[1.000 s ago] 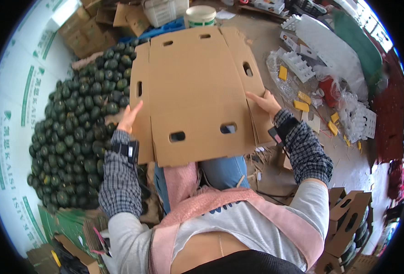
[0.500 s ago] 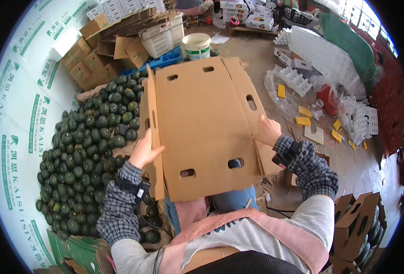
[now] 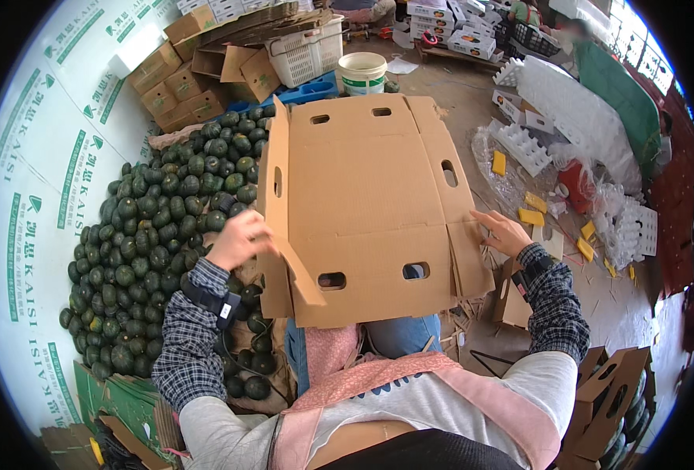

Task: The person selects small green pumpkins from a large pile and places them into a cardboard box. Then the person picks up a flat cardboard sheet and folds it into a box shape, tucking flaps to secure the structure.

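Brown cardboard box blank (image 3: 366,184): likely light, stiff; best edge-held. Left hand (image 3: 241,239), its left side: pinch unclear; right hand (image 3: 505,233), right side: fingers spread.

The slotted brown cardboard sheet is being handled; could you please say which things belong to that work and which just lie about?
In the work:
slotted brown cardboard sheet
left hand, at its left flap
right hand, at its right edge

Apparently just lying about:
heap of dark green round squashes
white plastic crate
round white bucket
yellow rectangular pieces
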`<state>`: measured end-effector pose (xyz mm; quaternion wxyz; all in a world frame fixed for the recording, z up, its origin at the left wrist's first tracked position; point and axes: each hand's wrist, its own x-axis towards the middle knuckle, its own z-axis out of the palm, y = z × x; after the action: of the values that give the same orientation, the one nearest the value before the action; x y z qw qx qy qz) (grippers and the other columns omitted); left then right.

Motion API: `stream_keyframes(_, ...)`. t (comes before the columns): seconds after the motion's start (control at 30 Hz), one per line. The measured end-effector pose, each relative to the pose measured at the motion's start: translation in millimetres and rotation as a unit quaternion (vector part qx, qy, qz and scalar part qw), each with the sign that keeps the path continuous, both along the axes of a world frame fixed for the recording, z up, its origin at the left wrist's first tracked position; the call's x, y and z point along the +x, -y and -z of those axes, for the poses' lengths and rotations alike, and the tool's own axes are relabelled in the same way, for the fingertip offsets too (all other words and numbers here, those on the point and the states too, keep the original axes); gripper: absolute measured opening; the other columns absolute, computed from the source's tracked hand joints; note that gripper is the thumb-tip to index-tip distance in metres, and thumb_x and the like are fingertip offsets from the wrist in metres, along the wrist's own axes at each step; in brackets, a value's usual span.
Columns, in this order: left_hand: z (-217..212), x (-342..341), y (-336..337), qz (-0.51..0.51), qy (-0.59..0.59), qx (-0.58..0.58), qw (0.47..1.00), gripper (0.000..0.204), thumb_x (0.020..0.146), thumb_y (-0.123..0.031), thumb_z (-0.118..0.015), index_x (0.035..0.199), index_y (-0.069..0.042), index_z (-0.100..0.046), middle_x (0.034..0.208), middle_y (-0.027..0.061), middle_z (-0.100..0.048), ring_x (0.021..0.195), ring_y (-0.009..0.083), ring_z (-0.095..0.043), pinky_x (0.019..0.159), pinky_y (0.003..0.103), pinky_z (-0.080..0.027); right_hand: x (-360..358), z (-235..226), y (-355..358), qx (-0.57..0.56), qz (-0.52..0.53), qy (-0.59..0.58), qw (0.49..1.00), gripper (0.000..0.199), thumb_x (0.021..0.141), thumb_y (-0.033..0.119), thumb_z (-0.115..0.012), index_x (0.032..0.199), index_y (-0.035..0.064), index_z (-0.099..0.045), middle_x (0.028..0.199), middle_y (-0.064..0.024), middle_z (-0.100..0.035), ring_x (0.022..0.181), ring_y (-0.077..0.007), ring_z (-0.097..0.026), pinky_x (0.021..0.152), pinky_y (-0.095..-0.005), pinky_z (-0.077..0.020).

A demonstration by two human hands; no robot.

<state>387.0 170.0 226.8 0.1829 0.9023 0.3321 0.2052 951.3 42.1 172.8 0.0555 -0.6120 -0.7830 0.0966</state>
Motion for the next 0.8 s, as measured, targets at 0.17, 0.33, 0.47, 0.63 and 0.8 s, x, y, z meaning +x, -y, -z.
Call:
stream_keyframes(0.17,-26,-6,-22,-0.055,0.189,-0.024,0.98,0.022,0.088,0.005,-0.054,0.107,-0.002,-0.062,0.094,0.0138,-0.061,0.087,0.0207,-0.062,0.077,0.03,-0.051,11,0,15,0.02,0.031,-0.028,0.999,0.075,0.081,0.014,-0.069,0.146,0.0237,-0.034,0.112,-0.0113,-0.055,0.098,-0.0335,-0.058,0.08,-0.0419,-0.0506)
stream_keyframes(0.33,10,-39,-8,-0.174,-0.182,-0.023,0.968,0.08,0.077,0.004,-0.067,0.144,-0.023,-0.033,0.109,0.0204,-0.056,0.102,0.0375,-0.057,0.088,0.044,-0.05,-5,-1,17,0.04,0.003,-0.038,0.998,0.063,0.088,0.009,-0.057,0.146,0.022,-0.034,0.108,-0.0129,-0.056,0.092,-0.0342,-0.059,0.077,-0.0416,-0.0507)
stream_keyframes(0.47,30,-29,8,-0.194,-0.089,-0.248,0.945,0.067,0.076,0.007,-0.059,0.138,-0.015,-0.044,0.116,0.0176,-0.059,0.088,0.0217,-0.064,0.075,0.032,-0.053,-17,-4,16,0.011,0.009,-0.046,0.999,0.061,0.087,0.004,-0.053,0.144,0.02,-0.038,0.103,-0.0144,-0.058,0.092,-0.0339,-0.06,0.077,-0.0415,-0.0508)
stream_keyframes(0.63,40,-48,4,-0.087,0.035,-0.189,0.978,0.039,0.073,0.011,-0.053,0.108,-0.001,-0.065,0.114,0.0076,-0.057,0.1,0.0174,-0.06,0.086,0.029,-0.05,-15,1,11,0.028,-0.004,-0.058,0.998,0.061,0.081,0.0,-0.054,0.139,0.0167,-0.045,0.103,-0.0151,-0.059,0.096,-0.0339,-0.059,0.079,-0.0418,-0.0505)
stream_keyframes(0.8,17,-27,32,0.013,0.086,-0.093,0.992,0.055,0.059,-0.004,-0.085,0.11,-0.004,-0.067,0.122,0.0079,-0.051,0.118,0.0236,-0.052,0.097,0.034,-0.048,-9,9,15,0.044,-0.015,-0.093,0.995,0.065,0.075,-0.001,-0.059,0.136,0.0152,-0.048,0.103,-0.0143,-0.061,0.101,-0.0341,-0.058,0.086,-0.041,-0.0489)
